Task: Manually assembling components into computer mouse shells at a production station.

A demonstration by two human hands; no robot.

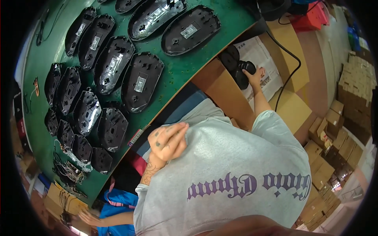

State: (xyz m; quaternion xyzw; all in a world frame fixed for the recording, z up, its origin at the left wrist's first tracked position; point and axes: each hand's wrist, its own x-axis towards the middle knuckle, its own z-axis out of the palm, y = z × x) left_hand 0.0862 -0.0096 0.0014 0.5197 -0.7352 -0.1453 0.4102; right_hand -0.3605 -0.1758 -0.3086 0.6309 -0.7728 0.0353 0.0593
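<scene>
Held part (247, 67): black
Left hand (167, 142): dark tattoos
Shells (141, 74): black, whitish centres
Table (43, 51): green
Shirt (224, 157): light grey, purple lettering

Purple lettering (236, 185) in an ornate, old-style script ran across the person's pale grey shirt (220, 153), showing upside down from the wearer's view. A small label (136, 137) in red, white and dark tones stood on the edge of the green table (173, 84); its print was too small to make out. A pale printed sheet (264, 59) at the open carton (225, 84) bore dark characters, too blurred to read.
</scene>
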